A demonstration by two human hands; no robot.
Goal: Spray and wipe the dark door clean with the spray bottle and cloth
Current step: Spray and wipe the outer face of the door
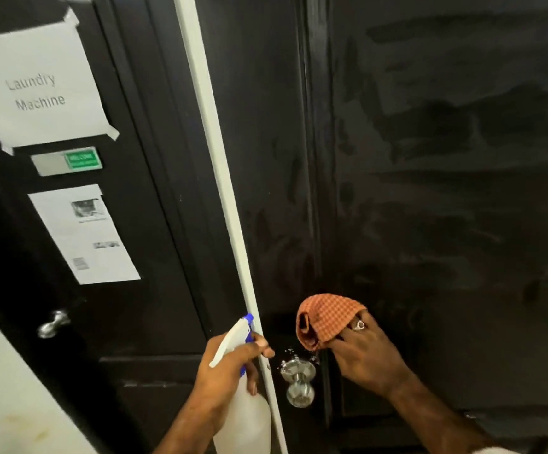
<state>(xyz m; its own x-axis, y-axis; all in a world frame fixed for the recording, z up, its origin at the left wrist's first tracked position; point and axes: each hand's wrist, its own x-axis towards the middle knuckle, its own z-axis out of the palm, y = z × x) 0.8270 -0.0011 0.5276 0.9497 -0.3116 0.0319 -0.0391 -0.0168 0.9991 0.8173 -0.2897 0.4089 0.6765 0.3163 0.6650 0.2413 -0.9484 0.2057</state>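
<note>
A single wide-angle head-worn view looks forward and slightly down from close range at the dark door (430, 158), with its knob (300, 381) low in the centre, a white frame strip (220, 178) slanting through the middle and a neighbouring door (154, 290) on the left

Shared-building corridor: taped "Laundry Machine" sign (36, 90) on a dark door (69, 322).

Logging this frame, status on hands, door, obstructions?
Left hand grips spray bottle, nozzle toward the knob. Right hand holds orange cloth against dark door. Wipe streaks visible; droplets around door knob, directly below cloth.
</note>
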